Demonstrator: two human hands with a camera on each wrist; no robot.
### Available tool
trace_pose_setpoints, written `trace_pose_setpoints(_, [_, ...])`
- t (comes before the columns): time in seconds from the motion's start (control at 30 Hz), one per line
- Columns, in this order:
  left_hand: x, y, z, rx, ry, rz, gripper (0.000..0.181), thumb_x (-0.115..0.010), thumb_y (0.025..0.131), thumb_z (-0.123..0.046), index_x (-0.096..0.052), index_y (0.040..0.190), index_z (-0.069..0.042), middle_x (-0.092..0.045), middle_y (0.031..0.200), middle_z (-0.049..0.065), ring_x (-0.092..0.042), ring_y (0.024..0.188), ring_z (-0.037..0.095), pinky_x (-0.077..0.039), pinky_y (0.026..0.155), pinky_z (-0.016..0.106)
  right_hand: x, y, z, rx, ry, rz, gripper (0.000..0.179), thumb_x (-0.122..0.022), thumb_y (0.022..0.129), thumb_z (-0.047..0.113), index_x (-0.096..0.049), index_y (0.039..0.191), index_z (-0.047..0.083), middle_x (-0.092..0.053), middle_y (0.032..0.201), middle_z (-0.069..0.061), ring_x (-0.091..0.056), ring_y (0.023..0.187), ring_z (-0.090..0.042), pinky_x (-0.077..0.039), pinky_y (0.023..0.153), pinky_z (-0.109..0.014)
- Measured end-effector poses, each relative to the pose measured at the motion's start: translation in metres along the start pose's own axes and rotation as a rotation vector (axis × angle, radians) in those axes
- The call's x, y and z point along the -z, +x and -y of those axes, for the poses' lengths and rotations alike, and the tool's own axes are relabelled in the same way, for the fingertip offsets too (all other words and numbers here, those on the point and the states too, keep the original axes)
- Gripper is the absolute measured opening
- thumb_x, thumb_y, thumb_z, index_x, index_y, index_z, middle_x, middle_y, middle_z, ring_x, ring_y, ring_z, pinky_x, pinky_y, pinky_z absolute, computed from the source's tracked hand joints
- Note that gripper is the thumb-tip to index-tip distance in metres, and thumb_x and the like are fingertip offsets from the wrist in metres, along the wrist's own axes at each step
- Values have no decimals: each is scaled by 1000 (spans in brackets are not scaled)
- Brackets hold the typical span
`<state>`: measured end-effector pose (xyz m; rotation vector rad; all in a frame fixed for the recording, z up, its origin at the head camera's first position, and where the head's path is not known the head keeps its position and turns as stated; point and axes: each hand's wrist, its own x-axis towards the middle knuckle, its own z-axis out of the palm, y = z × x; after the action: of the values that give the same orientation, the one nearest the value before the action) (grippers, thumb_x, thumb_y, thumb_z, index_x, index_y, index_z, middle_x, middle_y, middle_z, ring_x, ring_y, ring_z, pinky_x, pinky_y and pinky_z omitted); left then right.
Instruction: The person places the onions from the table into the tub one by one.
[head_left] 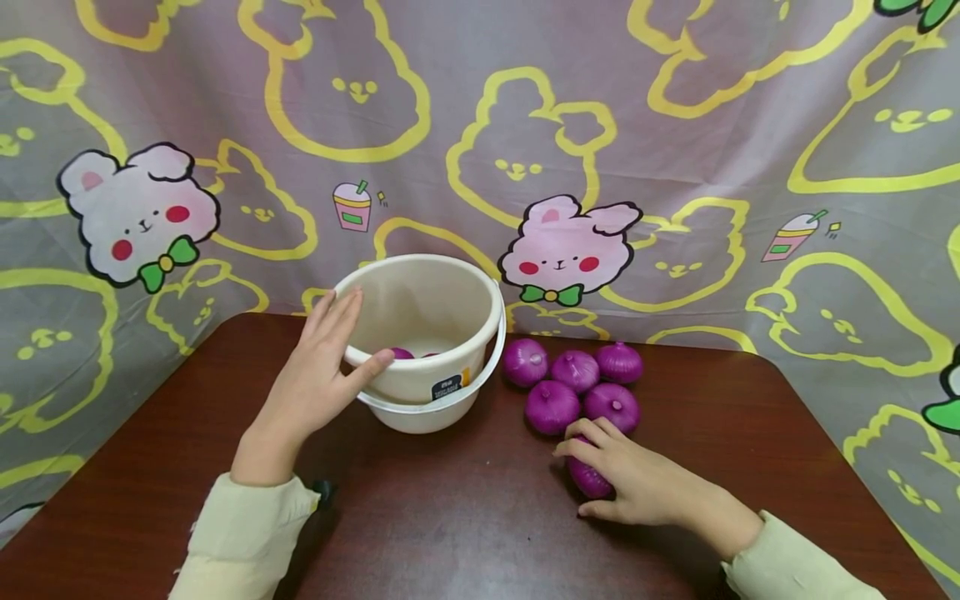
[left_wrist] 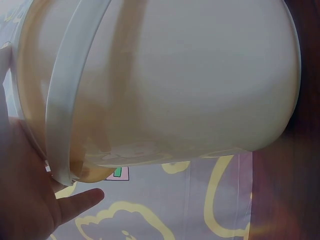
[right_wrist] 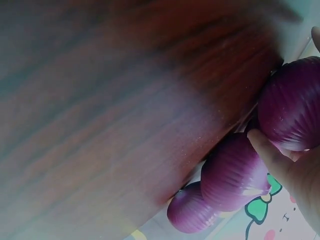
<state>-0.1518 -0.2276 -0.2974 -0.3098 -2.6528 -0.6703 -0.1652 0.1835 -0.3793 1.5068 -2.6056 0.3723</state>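
Note:
A cream bucket [head_left: 420, 292] stands left of centre in the head view, its pale handle [left_wrist: 67, 95] lowered across its front. My left hand [head_left: 315, 367] rests on the rim at the near left, fingers and thumb extended. Inside the bucket, purple onions [head_left: 402, 353] show partly above the front rim. On the right, my right hand [head_left: 645, 479] grips a purple onion [head_left: 587, 479], fingers over its top and thumb at its near side. The right wrist view also shows this onion [right_wrist: 292, 102] beside the fingers.
Several more purple onions [head_left: 552, 407] sit grouped on the dark wooden table [head_left: 465, 517], right of the bucket and just beyond my right hand. A patterned curtain [head_left: 420, 192] with cartoon figures hangs behind the table's far edge.

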Motion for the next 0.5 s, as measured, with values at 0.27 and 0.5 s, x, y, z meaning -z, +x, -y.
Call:
trace_pose_setpoints(0.27, [0, 0, 0, -4, 1, -3, 90, -56, 94, -60, -20, 159, -9, -23, 165, 11, -6, 155, 35, -22, 117, 67, 2, 3, -2, 1, 26, 16, 60, -89, 71, 33, -58, 122, 23, -48, 119, 10, -44, 107, -10, -52, 89, -33])
trace_pose_setpoints(0.5, [0, 0, 0, -2, 3, -6, 91, -56, 93, -60, -20, 159, -8, -24, 165, 11, -6, 155, 36, -22, 116, 68, 4, 7, -5, 5, 19, 22, 57, -88, 72, 33, -59, 119, 23, -49, 117, 10, -45, 107, -11, -52, 90, -34])
